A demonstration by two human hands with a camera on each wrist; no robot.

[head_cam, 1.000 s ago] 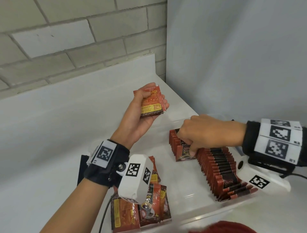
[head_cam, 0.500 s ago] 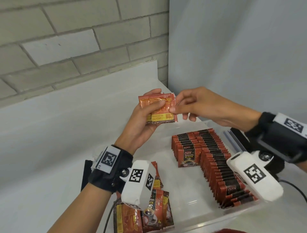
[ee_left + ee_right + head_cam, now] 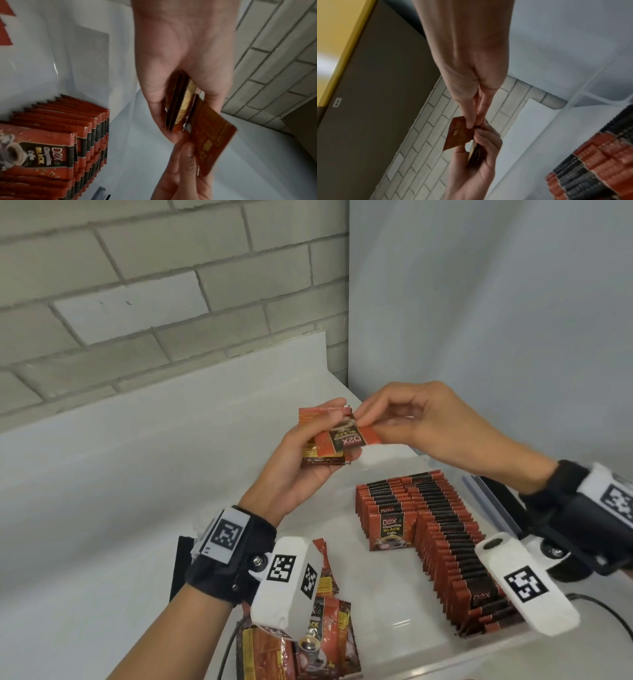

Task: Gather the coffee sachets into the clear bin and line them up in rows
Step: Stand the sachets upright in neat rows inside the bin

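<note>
My left hand (image 3: 308, 453) holds a small stack of red coffee sachets (image 3: 320, 455) upright above the far left of the clear bin (image 3: 383, 570). My right hand (image 3: 407, 419) pinches one sachet (image 3: 346, 440) by its edge and holds it tilted against that stack. The left wrist view shows the stack (image 3: 178, 104) in my palm and the pinched sachet (image 3: 212, 143) beside it. The right wrist view shows the same pinch (image 3: 460, 134). Inside the bin stand two rows of sachets (image 3: 442, 542), the left row short, its front sachet (image 3: 390, 530) facing me.
Loose sachets (image 3: 308, 642) lie piled at the bin's near left corner, partly under my left wrist camera. A white counter (image 3: 120, 491) runs left, ending at a brick wall (image 3: 154, 302); a pale panel (image 3: 496, 320) stands behind the bin.
My right hand rose from the short row in the bin to my left hand's stack, pinched one sachet there and has drawn it off, turned face up.
</note>
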